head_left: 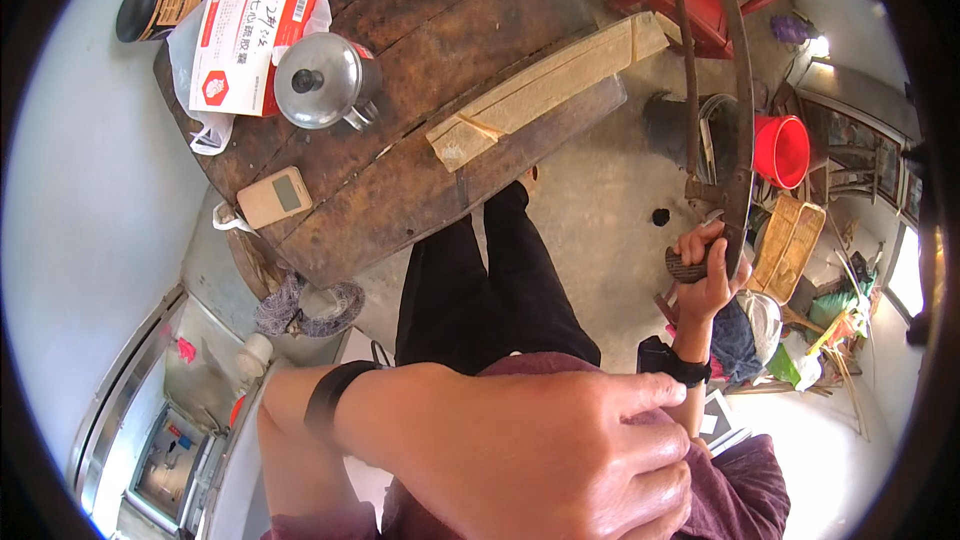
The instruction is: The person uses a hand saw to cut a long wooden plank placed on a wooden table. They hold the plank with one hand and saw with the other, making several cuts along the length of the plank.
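Observation:
My right hand [706, 275] grips the dark ridged handle of a long metal tool [742, 120], whose two narrow bars rise past the table's right side. My left hand [570, 440] fills the lower middle, back upward, thumb pointing right and fingers curled; whatever they may hold is hidden. On the worn wooden table [450, 20] lie a long tan strip of board [540, 90], a beige phone [275, 197], and a white-and-red box [240, 40] on a plastic bag, beside a lidded metal pot [312, 90]. A dark jar [150, 10] is at the table's left edge.
A red stool [690, 15], red bucket [780, 153], tan wooden tray [788, 250] and piled cloths [745, 335] stand along the right. A tangle of netting [310, 308] sits below the table's near left corner. A pale wall [80, 160] runs along the left.

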### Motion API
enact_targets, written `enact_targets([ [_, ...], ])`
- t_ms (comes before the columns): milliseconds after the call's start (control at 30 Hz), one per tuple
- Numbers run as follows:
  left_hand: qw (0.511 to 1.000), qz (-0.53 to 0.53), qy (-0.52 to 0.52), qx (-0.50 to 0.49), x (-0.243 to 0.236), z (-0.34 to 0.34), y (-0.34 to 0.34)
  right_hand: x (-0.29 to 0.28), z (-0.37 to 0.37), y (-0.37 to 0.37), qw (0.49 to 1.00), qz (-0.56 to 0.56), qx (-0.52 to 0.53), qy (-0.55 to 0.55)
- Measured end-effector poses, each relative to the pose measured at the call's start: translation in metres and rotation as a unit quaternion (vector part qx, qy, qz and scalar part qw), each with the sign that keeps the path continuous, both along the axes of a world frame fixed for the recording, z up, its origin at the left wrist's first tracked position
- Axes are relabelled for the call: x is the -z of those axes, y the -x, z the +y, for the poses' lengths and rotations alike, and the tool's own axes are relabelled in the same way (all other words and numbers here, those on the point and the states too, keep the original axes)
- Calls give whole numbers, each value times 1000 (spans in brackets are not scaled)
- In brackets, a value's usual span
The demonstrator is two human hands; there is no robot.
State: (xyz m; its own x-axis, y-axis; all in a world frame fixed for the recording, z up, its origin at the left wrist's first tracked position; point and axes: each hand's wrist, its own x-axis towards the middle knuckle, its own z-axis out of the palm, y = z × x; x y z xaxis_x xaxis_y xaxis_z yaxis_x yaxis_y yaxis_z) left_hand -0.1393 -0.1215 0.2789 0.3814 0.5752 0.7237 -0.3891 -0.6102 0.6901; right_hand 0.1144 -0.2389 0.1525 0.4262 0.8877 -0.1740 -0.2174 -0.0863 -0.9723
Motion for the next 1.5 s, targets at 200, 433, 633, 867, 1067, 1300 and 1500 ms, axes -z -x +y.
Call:
enact_targets([
  [200, 966, 159, 119, 167, 27, 28, 49, -4, 3, 4, 1000, -2, -15, -4],
  [433, 809, 511, 168, -238, 188, 27, 70, -1, 0, 3, 999, 17, -25, -19],
  [633, 719, 654, 118, -201, 253, 25, 64, -2, 1, 5, 999, 4, -38, -19],
  [867, 763, 605, 104, -203, 254, 60, 63, -2, 0, 9, 999, -26, -35, -17],
  [1067, 787, 603, 3, -135, 259, 127, 30, -1, 3, 16, 998, -53, -27, -8],
  [1300, 781, 613, -23, -120, 269, 140, 1, 4, 5, 20, 984, -149, -85, 38],
  [1500, 796, 592, 23, -127, 281, 131, -2, 26, 13, 31, 979, -135, -134, 69],
])
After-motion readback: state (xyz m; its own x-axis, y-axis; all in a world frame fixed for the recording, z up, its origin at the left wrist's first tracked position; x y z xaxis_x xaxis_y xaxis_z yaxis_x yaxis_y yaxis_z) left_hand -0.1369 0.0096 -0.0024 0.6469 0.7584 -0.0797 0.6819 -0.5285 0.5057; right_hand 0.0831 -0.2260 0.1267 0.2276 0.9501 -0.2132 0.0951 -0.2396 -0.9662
